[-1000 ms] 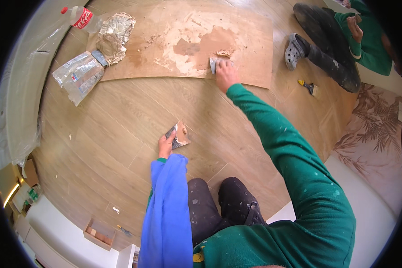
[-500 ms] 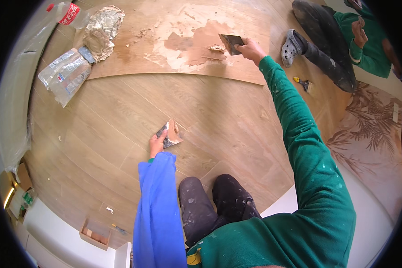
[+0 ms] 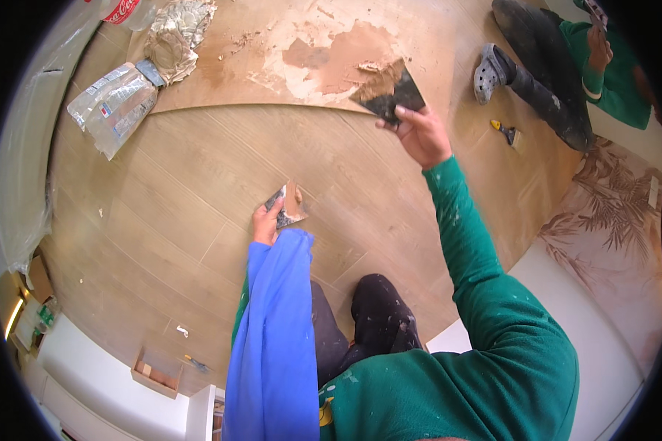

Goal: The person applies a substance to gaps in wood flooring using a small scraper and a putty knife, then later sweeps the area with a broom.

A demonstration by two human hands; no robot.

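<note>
My right hand grips a wide dark scraper, tilted, with a lump of beige filler on its blade, over the near edge of a wooden board smeared with patches of pinkish and white filler. My left hand holds a smaller scraper coated with pinkish filler, low in the middle over the wood-look floor. A blue cloth or sleeve covers my left forearm.
Upper left: a plastic bottle, crumpled wrapping, a clear bag. Upper right: a person in green with a grey clog, beside a brush. Printed panel at right; wooden box at lower left.
My right hand lifted the scraper off the board, first rightward, then back toward me, its filler-laden face now showing. My left hand moved slightly up in the picture.
</note>
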